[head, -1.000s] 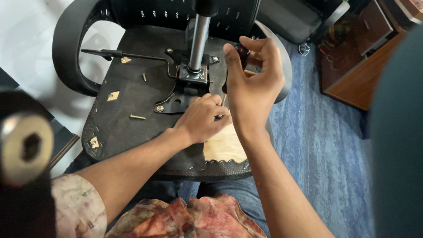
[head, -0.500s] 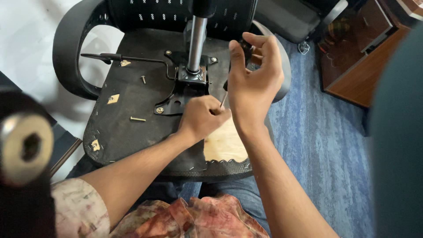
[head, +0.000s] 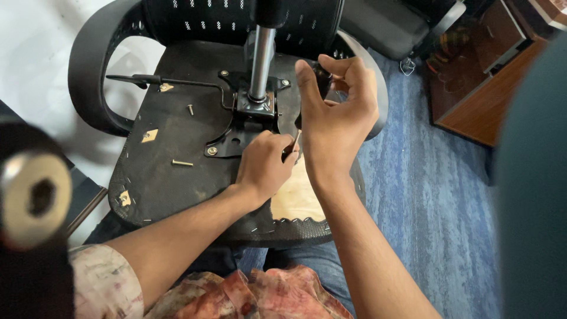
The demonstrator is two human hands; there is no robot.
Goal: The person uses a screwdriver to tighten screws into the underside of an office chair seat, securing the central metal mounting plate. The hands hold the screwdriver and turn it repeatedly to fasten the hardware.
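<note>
An upturned chair seat [head: 177, 177] lies across the person's lap, its metal plate [head: 248, 127] and gas post [head: 261, 65] uppermost. The right hand [head: 339, 115] closes its fingers round a screwdriver handle [head: 322, 77]; the left hand [head: 263, 165] pinches the shaft [head: 293, 143] low against the plate's edge. One plate bolt [head: 211, 151] looks seated, while loose screws [head: 182, 163] lie on the seat, so by my judgement fastening is only partly done.
</note>
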